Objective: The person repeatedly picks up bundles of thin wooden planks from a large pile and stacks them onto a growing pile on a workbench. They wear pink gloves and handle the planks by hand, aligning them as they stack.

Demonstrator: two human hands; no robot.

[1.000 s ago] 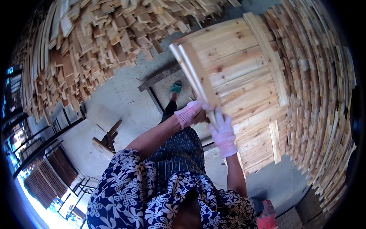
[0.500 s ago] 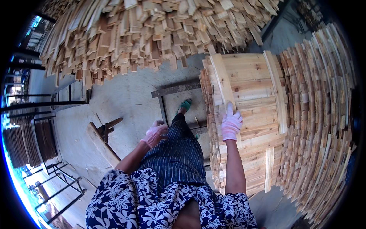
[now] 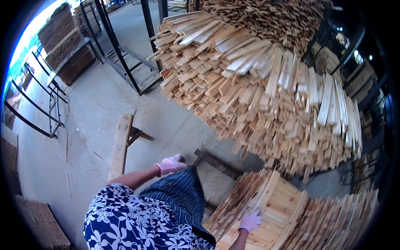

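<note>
- Beneath your spread, pink-gloved right hand (image 3: pixel 251 221): pale flat stacked wooden boards (image 3: pixel 281 204).
- Your curled, pink-gloved left hand (image 3: pixel 171 164): can't tell whether empty.
- Ahead, heaped tan wooden slats (image 3: pixel 237 98) block the grey concrete floor (image 3: pixel 89 135).

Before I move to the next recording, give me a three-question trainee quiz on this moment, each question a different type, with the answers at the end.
1. Multiple choice: in the picture, on which side of the left hand does the narrow wooden bench stand? A) left B) right
2. True or false: the right hand is over the narrow wooden bench.
3. Fill in the blank: both hands wear light pinkish ____.

Key:
1. A
2. False; it is over the pale wooden planks, fingers spread.
3. gloves
</note>
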